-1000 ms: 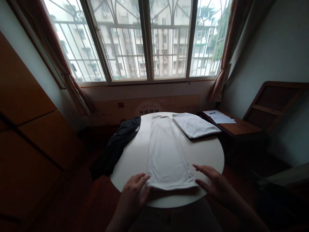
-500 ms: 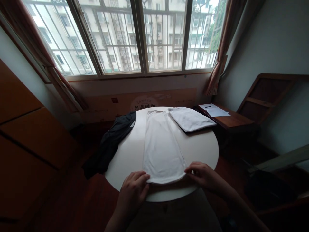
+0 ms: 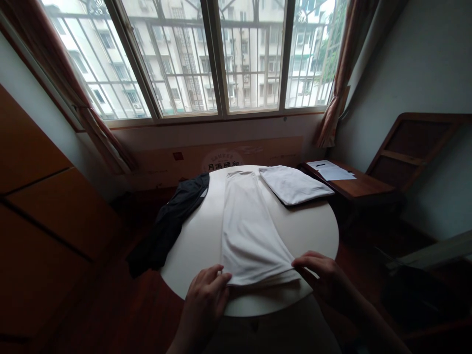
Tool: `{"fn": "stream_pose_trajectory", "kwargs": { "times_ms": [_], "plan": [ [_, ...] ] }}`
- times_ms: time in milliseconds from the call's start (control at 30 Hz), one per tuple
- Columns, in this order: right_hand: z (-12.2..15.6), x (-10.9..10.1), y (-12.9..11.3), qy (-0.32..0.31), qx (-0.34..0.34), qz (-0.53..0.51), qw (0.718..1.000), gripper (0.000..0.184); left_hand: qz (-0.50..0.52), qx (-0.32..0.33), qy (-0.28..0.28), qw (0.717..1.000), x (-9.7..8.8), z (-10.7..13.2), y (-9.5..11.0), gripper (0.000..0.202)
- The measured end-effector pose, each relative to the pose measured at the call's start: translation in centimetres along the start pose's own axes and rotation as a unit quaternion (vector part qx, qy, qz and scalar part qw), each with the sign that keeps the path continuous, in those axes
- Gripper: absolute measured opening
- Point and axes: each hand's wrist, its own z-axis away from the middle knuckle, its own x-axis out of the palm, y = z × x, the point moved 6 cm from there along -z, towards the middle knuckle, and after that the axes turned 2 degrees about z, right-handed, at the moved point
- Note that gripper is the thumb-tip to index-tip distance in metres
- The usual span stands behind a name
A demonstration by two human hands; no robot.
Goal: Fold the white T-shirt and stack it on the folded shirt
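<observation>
A white garment [image 3: 247, 228], folded lengthwise into a long strip, lies down the middle of a round white table [image 3: 317, 231]. My left hand [image 3: 206, 295] pinches its near left corner at the table's front edge. My right hand [image 3: 322, 275] pinches the near right corner, and the hem is lifted slightly off the table between them. Both hands are closed on the cloth.
A folded white garment [image 3: 293, 184] sits at the table's far right. A dark garment [image 3: 171, 221] hangs over the left edge. A wooden side table [image 3: 363, 189] with papers [image 3: 330, 171] stands to the right, a barred window [image 3: 221, 54] behind, wooden panels on the left.
My right hand went from open and flat beside the hem to pinching its right corner. Both hands now raise the near hem a little, wrinkling the cloth.
</observation>
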Motion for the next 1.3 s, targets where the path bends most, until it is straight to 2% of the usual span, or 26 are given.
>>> {"fn": "stream_pose_trajectory", "kwargs": {
  "times_ms": [300, 500, 700, 800, 900, 967, 1133, 1233, 1300],
  "plan": [
    [1.4, 0.9, 0.4, -0.045, -0.036, 0.074, 0.996, 0.018, 0.007, 0.021, 0.021, 1.000, -0.4, 0.9, -0.7, 0.026],
    [2.7, 1.0, 1.2, -0.026, -0.053, 0.150, 0.987, 0.019, 0.013, 0.078, 0.009, 0.997, -1.0, 1.2, -0.4, 0.031],
    [2.2, 1.7, 1.6, -0.077, -0.108, 0.114, 0.985, 0.030, 0.046, 0.146, -0.057, 0.987, -1.5, -0.4, 0.3, 0.025],
    [1.2, 1.9, 1.2, -0.098, -0.099, 0.111, 0.984, 0.031, 0.036, 0.157, -0.044, 0.986, -1.5, -0.8, 0.5, 0.024],
    [0.6, 1.7, 0.2, -0.080, -0.093, 0.105, 0.987, 0.032, 0.067, 0.131, -0.023, 0.989, -1.8, -0.7, 0.4, 0.026],
    [0.6, 1.5, -0.4, -0.060, -0.081, 0.063, 0.993, 0.033, 0.133, 0.092, -0.020, 0.987, -2.1, -0.5, 0.3, 0.029],
    [1.3, 0.5, -1.4, 0.008, -0.046, -0.106, 0.993, 0.028, 0.346, 0.006, 0.013, 0.938, -3.4, 0.2, 0.1, 0.024],
    [2.1, 0.2, -2.1, 0.061, -0.063, -0.109, 0.990, 0.027, 0.400, -0.023, 0.035, 0.916, -3.7, 1.0, -0.4, 0.025],
    [2.7, 0.6, -2.3, 0.084, -0.070, -0.089, 0.990, 0.028, 0.409, -0.026, 0.037, 0.911, -3.6, 1.8, -0.8, 0.034]
  ]
}}
